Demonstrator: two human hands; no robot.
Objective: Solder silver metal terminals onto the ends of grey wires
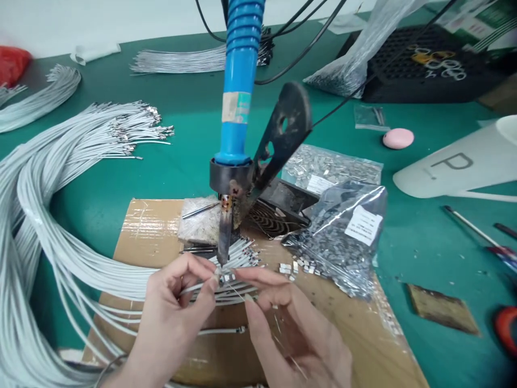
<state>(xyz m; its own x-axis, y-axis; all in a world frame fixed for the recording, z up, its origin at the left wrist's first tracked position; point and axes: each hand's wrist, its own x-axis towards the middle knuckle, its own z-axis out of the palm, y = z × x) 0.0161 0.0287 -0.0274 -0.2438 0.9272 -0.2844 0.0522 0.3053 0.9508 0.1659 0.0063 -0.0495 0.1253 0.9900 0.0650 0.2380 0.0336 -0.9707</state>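
A blue soldering iron [237, 134] is fixed in a black bracket [283, 129], its dark tip pointing down. Just under that tip, my left hand [173, 307] pinches a white cable near its small metal connector [228, 278]. My right hand [297, 328] grips a thin solder wire [239, 293] between thumb and fingers, one finger reaching close to the connector. Whether the wire touches the tip cannot be made out. Behind my hands lie more white cables [242, 256] with metal ends, and a single cable end [232, 330] lies below on the cardboard [141, 226].
A thick bundle of white cables [44, 210] sweeps along the left. Loose metal pieces [288, 268] lie beside a bag of small parts [347, 237]. A black fan [270, 215] stands behind the iron. At right are a white cup [456, 161] and a brownish pad [442, 309].
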